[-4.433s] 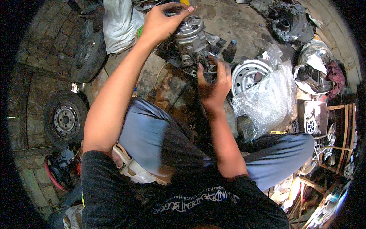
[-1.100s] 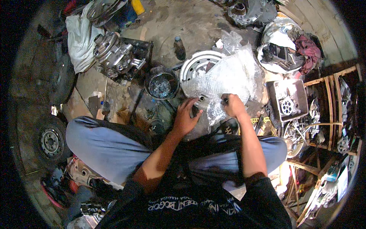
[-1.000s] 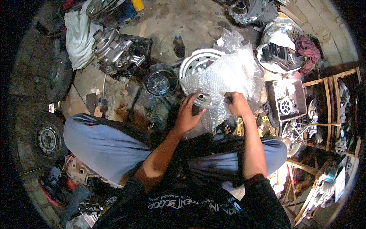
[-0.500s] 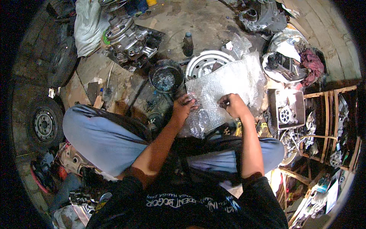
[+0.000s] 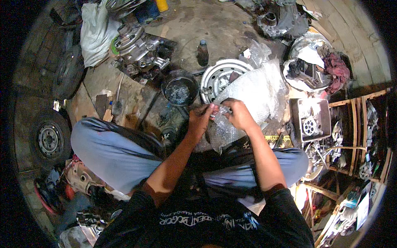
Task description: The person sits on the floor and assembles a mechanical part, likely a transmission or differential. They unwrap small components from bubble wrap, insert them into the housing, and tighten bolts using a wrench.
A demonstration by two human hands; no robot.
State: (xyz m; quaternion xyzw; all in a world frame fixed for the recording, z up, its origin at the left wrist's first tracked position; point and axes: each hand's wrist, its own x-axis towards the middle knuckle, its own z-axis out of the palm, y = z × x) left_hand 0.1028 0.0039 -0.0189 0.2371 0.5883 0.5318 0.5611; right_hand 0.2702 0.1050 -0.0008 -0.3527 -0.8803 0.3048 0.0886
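Observation:
A sheet of clear bubble wrap [image 5: 258, 89] lies in front of me, partly over a silver wheel rim [image 5: 210, 84]. My left hand [image 5: 200, 118] is closed on the near left edge of the wrap, thumb and fingers pinching it. Close beside it, my right hand [image 5: 237, 115] also grips a gathered bit of the same edge. A loose, crumpled part of the wrap hangs below both hands toward my lap. Whether anything small sits inside the gathered plastic is hidden by my fingers.
Left of the rim stands a black pan [image 5: 180, 89] with dark liquid. Beyond it are a dark bottle [image 5: 202, 53] and a metal engine casing [image 5: 138, 47]. To the right are a metal tray [image 5: 324, 134] of parts and a stuffed white sack [image 5: 291, 78]. A tyre [image 5: 49, 138] stands far left.
My right hand has moved left to meet the left hand at the wrap's edge. That edge is now bunched and drawn back, showing more of the wheel rim.

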